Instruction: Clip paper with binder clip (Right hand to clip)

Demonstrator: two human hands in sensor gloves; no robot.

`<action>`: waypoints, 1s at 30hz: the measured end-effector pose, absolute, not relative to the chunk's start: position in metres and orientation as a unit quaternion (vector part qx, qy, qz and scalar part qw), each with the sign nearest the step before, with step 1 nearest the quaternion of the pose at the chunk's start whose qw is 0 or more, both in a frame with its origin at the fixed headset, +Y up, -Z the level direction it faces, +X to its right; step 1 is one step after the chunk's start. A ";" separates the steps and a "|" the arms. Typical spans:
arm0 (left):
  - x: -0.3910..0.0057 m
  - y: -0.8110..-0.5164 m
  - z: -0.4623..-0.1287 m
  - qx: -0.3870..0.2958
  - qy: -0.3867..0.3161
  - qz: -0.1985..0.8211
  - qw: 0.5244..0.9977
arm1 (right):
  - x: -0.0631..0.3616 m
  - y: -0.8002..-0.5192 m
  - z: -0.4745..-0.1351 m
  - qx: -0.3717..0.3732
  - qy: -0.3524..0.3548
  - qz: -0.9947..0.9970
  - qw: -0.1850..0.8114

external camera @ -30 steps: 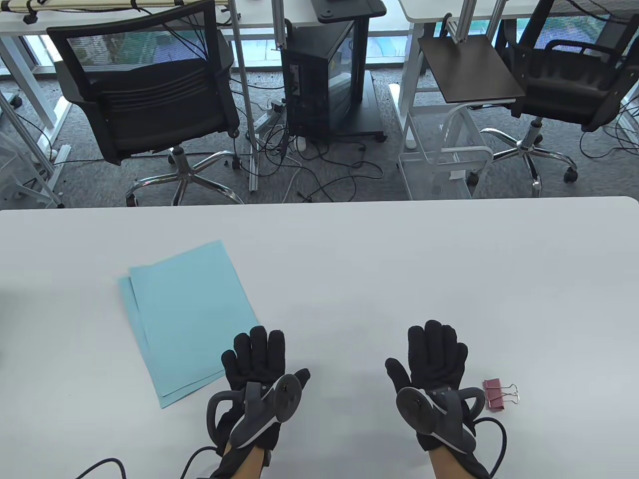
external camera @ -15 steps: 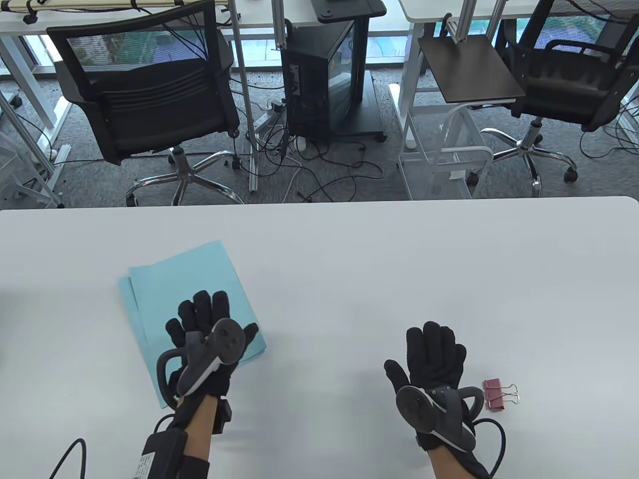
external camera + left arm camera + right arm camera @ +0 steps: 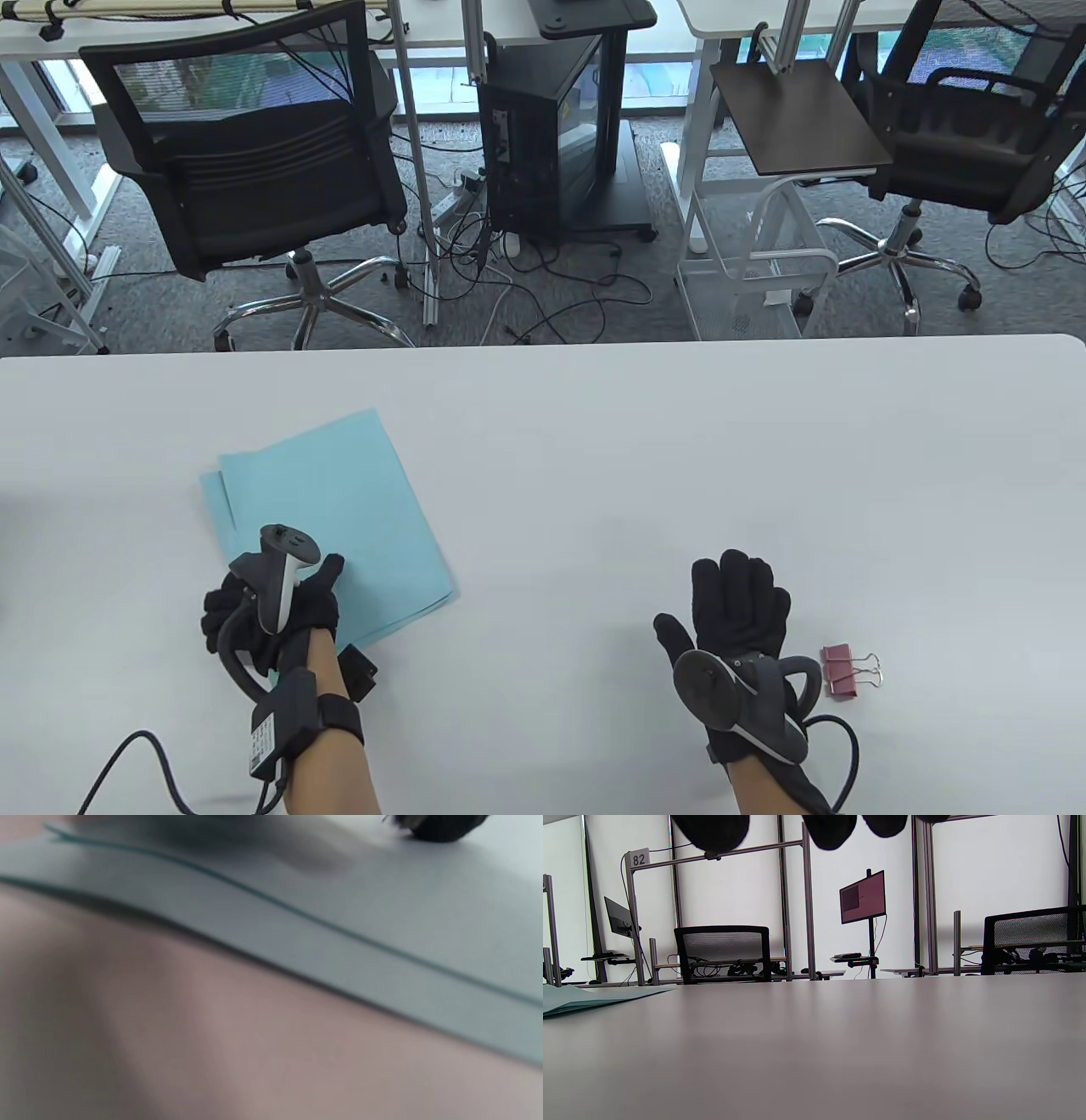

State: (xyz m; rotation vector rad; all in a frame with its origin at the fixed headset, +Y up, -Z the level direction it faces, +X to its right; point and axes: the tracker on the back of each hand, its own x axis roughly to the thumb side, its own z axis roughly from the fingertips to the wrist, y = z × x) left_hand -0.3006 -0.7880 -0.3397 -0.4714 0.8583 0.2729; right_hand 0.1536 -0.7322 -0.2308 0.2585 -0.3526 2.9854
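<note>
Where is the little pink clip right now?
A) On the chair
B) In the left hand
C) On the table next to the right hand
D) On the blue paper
C: the pink clip lies on the white table beside the right hand, untouched and far from the blue paper.

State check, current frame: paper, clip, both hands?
blue paper sheets: stacked slightly offset, flat on the table, unclipped
binder clip: on the table just right of the right hand, untouched, wire handles pointing right
left hand: at the sheets' near left corner, fingers curled at the edge; real grip unclear
right hand: flat on the table, fingers extended, holding nothing
</note>
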 end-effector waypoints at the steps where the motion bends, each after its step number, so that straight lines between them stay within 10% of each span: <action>1: -0.300 -0.786 -0.342 -0.204 0.413 0.111 0.881 | 0.154 -0.732 -0.231 0.085 -0.117 0.988 0.063; 23: -0.320 -0.774 -0.319 -0.131 0.437 0.244 0.856 | 0.156 -0.733 -0.231 0.072 -0.108 0.989 0.074; 30: -0.294 -0.755 -0.314 -0.060 0.313 0.244 0.916 | 0.156 -0.733 -0.232 0.083 -0.102 0.988 0.087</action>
